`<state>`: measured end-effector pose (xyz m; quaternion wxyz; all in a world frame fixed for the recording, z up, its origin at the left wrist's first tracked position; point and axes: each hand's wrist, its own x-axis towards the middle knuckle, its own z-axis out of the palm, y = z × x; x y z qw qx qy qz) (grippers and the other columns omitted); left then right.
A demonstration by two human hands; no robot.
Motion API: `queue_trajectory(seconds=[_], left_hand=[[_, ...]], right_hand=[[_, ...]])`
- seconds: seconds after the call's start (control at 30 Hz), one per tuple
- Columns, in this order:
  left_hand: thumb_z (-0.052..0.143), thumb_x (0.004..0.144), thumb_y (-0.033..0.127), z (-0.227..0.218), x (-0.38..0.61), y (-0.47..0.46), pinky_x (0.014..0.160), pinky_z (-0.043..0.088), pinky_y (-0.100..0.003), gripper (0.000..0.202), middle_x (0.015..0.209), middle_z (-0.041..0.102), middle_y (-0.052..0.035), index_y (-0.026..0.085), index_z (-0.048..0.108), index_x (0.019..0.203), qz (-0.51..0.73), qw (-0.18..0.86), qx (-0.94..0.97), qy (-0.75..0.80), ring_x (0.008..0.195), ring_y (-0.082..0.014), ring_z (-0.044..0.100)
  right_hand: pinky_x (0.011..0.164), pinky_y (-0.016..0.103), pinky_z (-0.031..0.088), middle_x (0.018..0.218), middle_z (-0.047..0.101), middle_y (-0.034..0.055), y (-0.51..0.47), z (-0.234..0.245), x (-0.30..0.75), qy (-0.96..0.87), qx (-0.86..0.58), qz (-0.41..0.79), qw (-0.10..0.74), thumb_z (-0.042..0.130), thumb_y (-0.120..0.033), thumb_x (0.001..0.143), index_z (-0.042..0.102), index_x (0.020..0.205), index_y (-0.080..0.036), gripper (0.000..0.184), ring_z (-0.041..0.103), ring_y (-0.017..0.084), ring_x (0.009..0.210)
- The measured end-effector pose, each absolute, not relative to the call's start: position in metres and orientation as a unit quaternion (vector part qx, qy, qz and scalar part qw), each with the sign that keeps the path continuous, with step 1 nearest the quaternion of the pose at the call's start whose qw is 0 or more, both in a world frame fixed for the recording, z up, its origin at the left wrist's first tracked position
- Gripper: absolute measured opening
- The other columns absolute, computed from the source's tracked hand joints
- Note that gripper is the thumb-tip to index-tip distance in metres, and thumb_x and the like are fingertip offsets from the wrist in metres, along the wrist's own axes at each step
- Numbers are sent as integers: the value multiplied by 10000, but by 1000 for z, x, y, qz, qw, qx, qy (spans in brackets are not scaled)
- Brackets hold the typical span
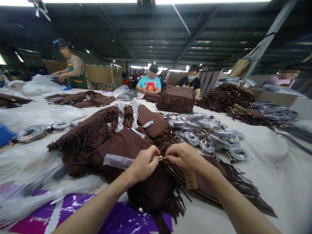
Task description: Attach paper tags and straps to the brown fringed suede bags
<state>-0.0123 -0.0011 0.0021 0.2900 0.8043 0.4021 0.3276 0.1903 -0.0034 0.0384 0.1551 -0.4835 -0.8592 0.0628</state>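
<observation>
A small gold-coloured metal clasp (161, 158) sits between my two hands, over a pile of brown fringed bags. My left hand (146, 162) is closed in a pinch at the clasp's left side. On its other side my right hand (184, 157) is also pinched, and what lies between its fingertips is too small to make out. Under the right wrist lies a brown fringed bag (207, 182) with a gold zip and a tan paper tag (190, 180). A translucent wrapped strip (118, 161) lies on another brown bag (119, 146) beside my left hand.
Plastic-wrapped coiled straps (207, 130) with gold hooks are heaped behind my right hand. More fringed bags (175, 97) stand farther back. Purple plastic (129, 217) and clear bags (31, 188) cover the table's near left. Several people work around the table.
</observation>
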Motion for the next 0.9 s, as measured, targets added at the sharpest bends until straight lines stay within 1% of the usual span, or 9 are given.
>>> queue_trajectory(seconds=[0.17, 0.23, 0.37, 0.47, 0.57, 0.63, 0.77, 0.83, 0.9], left_hand=[[466, 818, 131, 4, -13, -6, 644, 376, -235, 104, 756, 590, 12, 173, 557, 842, 329, 285, 810, 393, 706, -133, 545], [482, 813, 133, 5, -13, -8, 618, 359, -231, 88, 728, 580, 18, 170, 562, 820, 324, 281, 816, 386, 680, -126, 532], [508, 811, 147, 8, -14, -12, 597, 346, -227, 71, 686, 573, 25, 167, 571, 785, 308, 282, 825, 381, 648, -121, 521], [455, 854, 166, 9, -17, -9, 632, 383, -223, 124, 734, 628, 9, 171, 564, 796, 300, 316, 809, 395, 700, -134, 569], [387, 869, 136, 9, -19, -2, 661, 424, -224, 196, 783, 681, -7, 170, 580, 852, 285, 358, 787, 414, 732, -142, 614], [418, 825, 98, 9, -18, 3, 692, 439, -231, 224, 818, 699, -21, 164, 627, 874, 256, 337, 802, 422, 766, -155, 628], [480, 776, 69, 9, -13, 9, 783, 437, -263, 283, 901, 695, -73, 156, 720, 900, 181, 228, 869, 401, 869, -199, 623], [487, 776, 67, 10, -12, 9, 772, 433, -255, 282, 890, 682, -77, 150, 722, 908, 172, 211, 882, 384, 860, -197, 615], [483, 781, 63, 11, -12, 8, 744, 424, -233, 269, 878, 675, -60, 150, 698, 918, 199, 220, 879, 373, 835, -176, 607]], right_hand=[[608, 257, 381, 782, 715, 8, -7, 32, 186, -870, -475, 4, 132, 654, -184, 855, 757, 818, -255, 130, 650, 181, 712], [610, 257, 387, 800, 722, 7, -12, 29, 183, -874, -467, -6, 132, 637, -164, 869, 744, 886, -260, 146, 658, 184, 724], [677, 229, 416, 858, 723, -12, -21, 18, 180, -876, -441, 65, 184, 594, -114, 888, 682, 1002, -262, 206, 667, 164, 789], [669, 224, 414, 819, 670, 7, -27, -2, 181, -867, -437, 87, 225, 549, -154, 933, 650, 894, -217, 125, 640, 160, 766], [606, 231, 373, 767, 586, 7, -32, -26, 183, -865, -427, 67, 256, 440, -200, 995, 606, 813, -207, 246, 585, 148, 684], [585, 243, 343, 758, 550, 2, -35, -37, 183, -865, -418, 52, 274, 383, -225, 1021, 595, 819, -209, 293, 556, 143, 651], [588, 254, 327, 768, 532, 2, -39, -44, 182, -866, -407, 43, 287, 332, -267, 1047, 590, 840, -213, 335, 543, 142, 655], [591, 253, 333, 773, 536, 5, -40, -44, 182, -865, -405, 41, 294, 317, -286, 1053, 598, 854, -210, 353, 549, 140, 658], [587, 255, 336, 767, 541, 9, -40, -44, 181, -865, -403, 20, 300, 298, -290, 1059, 610, 870, -204, 374, 552, 140, 647]])
